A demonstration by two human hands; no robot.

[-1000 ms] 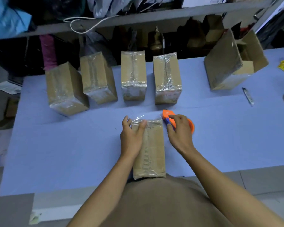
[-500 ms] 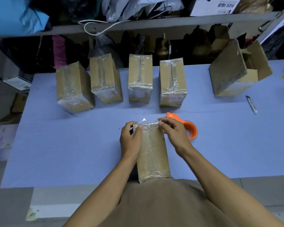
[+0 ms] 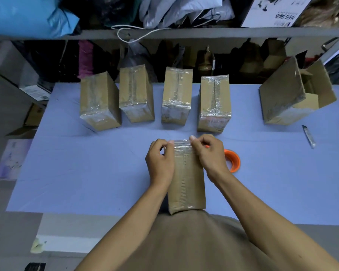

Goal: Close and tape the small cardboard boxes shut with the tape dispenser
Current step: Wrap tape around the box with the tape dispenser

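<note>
A small brown cardboard box (image 3: 186, 178) lies between both hands; the left hand (image 3: 160, 162) and right hand (image 3: 209, 153) pinch clear tape at its far edge.

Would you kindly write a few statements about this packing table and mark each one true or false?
1. Both hands are on the far end of the near box. True: the left hand and the right hand hold it at the taped far edge.
2. The right hand holds the tape dispenser. False: the orange tape dispenser lies on the table behind that hand.
3. Four taped boxes stand in a row at the far side. True.
4. The open box is at the far left. False: the open box is at the far right.
5. A knife lies on the table to the right. True.
</note>
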